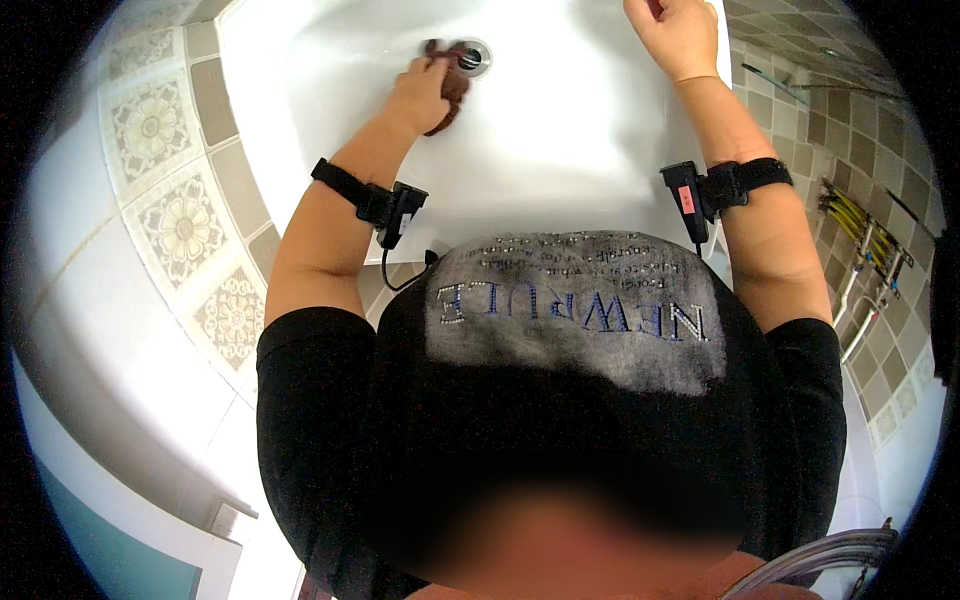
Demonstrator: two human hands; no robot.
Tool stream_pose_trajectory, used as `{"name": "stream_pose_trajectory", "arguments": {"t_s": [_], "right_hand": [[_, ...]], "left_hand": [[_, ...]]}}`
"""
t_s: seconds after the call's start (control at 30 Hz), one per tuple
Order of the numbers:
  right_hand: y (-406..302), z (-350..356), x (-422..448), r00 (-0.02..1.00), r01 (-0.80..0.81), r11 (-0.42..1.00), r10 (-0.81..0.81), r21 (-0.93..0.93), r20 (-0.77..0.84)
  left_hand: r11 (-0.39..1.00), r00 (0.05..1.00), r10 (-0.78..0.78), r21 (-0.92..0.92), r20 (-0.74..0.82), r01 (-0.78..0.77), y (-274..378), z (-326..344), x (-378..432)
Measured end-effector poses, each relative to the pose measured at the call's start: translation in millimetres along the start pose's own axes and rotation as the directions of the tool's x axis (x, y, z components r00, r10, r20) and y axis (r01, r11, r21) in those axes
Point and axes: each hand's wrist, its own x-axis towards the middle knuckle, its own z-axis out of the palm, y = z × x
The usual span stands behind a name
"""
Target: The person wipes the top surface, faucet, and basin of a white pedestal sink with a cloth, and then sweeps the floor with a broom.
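A wet-looking brown cloth point(455, 84) lies bunched on the floor of a white basin point(555, 150), beside its metal drain point(475, 58). My left hand point(421, 94) is on this cloth, with the fingers curled over it; the cloth's edges look blurred. At the top edge of the view, my right hand point(679, 37) is over the basin's right side. Its fingers are bent and partly cut off by the frame, so whether it grips anything is hidden.
Patterned wall tiles point(187, 225) run close along the basin's left side. On the right, pipes and yellow hoses point(862, 232) are fixed to a tiled wall. Each forearm wears a strapped black device, the left one point(401, 214) and the right one point(686, 201), with cables.
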Motion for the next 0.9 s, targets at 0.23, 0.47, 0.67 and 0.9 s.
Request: {"name": "stream_pose_trajectory", "arguments": {"t_s": [0.23, 0.47, 0.67, 0.9], "right_hand": [[1.2, -0.5, -2.7, 1.0, -0.015, 1.0, 0.015, -0.018, -0.006], [12.0, 1.2, -2.3, 0.985, -0.064, 0.997, 0.069, -0.034, 0.156], [23.9, 3.4, 7.6, 0.947, -0.223, 0.975, 0.213, 0.017, 0.241], [-43.1, 22.2, 79.7, 0.919, -0.288, 0.809, 0.081, 0.513, 0.387]], "left_hand": [[0.907, 0.913, 0.032, -0.371, -0.408, -0.197, 0.4, -27.2, 5.2], [0.92, 0.921, 0.387, -0.045, -0.05, -0.389, 26.1, 13.0, -7.3], [0.76, 0.944, -0.105, -0.637, -0.313, -0.127, -13.1, -51.9, -56.3], [0.282, 0.795, -0.529, -0.945, -0.298, -0.167, -32.8, -51.3, -131.7]]}}
